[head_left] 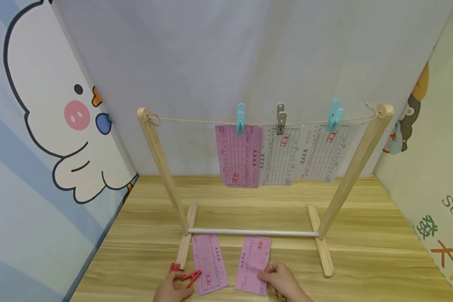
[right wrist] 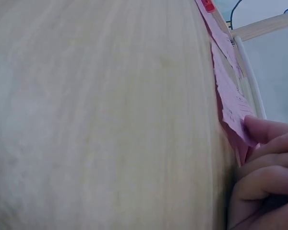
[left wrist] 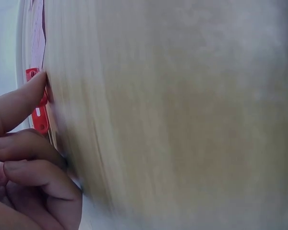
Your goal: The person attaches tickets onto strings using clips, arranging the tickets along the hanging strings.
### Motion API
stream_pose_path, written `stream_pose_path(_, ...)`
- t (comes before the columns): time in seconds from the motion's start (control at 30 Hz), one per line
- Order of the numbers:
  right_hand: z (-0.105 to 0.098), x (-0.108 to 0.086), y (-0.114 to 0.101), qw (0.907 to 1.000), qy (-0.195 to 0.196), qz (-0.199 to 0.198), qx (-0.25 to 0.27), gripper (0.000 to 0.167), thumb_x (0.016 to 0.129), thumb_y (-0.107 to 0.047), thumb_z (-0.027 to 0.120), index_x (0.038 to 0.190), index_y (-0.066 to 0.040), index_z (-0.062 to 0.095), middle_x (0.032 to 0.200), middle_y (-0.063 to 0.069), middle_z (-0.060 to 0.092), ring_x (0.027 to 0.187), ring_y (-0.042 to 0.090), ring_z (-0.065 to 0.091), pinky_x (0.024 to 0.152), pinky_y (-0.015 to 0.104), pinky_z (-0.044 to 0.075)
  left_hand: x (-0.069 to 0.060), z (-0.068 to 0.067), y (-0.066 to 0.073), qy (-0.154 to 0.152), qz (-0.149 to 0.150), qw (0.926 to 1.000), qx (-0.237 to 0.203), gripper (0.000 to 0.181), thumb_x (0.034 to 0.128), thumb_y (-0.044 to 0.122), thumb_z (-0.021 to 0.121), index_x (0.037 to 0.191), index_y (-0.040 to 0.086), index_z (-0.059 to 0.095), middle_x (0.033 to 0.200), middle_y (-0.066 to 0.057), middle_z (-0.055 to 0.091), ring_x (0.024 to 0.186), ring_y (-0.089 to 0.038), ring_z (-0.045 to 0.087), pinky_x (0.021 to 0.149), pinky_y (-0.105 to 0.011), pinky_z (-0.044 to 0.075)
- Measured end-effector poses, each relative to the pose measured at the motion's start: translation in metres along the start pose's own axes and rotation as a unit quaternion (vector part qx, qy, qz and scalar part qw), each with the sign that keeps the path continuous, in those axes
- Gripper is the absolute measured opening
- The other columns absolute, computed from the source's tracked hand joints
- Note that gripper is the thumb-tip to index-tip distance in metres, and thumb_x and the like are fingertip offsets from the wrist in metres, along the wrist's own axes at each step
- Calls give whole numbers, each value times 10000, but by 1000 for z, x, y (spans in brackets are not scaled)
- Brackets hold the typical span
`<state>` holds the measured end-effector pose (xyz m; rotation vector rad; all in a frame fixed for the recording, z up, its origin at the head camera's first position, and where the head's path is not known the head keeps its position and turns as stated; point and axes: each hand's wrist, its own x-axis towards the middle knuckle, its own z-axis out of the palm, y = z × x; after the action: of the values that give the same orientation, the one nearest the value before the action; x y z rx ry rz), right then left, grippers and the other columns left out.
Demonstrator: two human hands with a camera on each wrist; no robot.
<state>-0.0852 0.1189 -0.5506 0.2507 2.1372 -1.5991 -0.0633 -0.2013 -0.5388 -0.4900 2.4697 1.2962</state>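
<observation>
Pinching hand: the right hand (head_left: 283,280) is clamping the lower right edge of the right pink slip (head_left: 252,264) between thumb and fingers, the thumb lying on its upper face.
Reaching hand: the left hand (head_left: 173,288) is bending its fingers beside the red pegs; I cannot tell whether they are gripping one.
Red pegs: two; the first red peg (head_left: 175,267) is sitting at the fingertips, near the stand's left foot, and the second red peg (head_left: 194,274) is overlapping the lower left edge of the left pink slip (head_left: 210,260).
Slips on the wooden table (head_left: 362,218): two, both pink, lying side by side with a gap between them.
Slips on the twine (head_left: 196,121): three; one hanging pink slip (head_left: 239,157) is leading on the left, and two white slips (head_left: 281,161) are following to its right.
Pegs on the twine: three; two light blue pegs (head_left: 240,119) are holding the outer slips, one grey peg (head_left: 281,119) the middle one.
Red stamps: five, one showing on each slip.
Stand: two wooden uprights (head_left: 162,167) are rising from two wooden feet (head_left: 183,251), one white bar (head_left: 253,232) joining them low down.
</observation>
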Motion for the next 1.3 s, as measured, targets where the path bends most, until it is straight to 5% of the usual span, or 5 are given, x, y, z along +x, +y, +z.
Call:
stream_pose_path(0.2,-1,0,-2,9996,-229,38,184,210,858,-225,700,831,-60,573,465,-106,386,354,-19,282,360,135,255,1,1,-4,133,103,9995,-252,510,754,242,849,1099,-67,635,728,-3,555,632,-130,507,558,-266,409)
stream_pose_path(0.5,-5,2,-3,9966,-442,277,644,211,899,-243,665,842,-76,551,486,-102,434,367,-27,298,375,129,258,-3,-3,3,466,-238,9954,-809,534,766,293,804,1106,-87,642,694,14,485,633,-130,445,542,-227,354)
stream_pose_path(0.77,-14,3,-1,9719,-1304,492,1897,142,945,-189,617,914,-60,566,538,-102,467,394,-59,297,401,94,247,-3,-9,12,568,10,9929,-1047,443,820,269,770,1081,-71,656,710,26,481,660,-113,450,567,-213,371)
stream_pose_path(1.3,-27,-3,0,9781,-944,463,1798,117,913,-175,676,846,-81,654,564,-95,519,416,-46,380,417,99,334,-5,-22,41,604,83,9909,-1203,521,846,387,767,1127,-44,680,750,29,480,660,-92,425,564,-211,358)
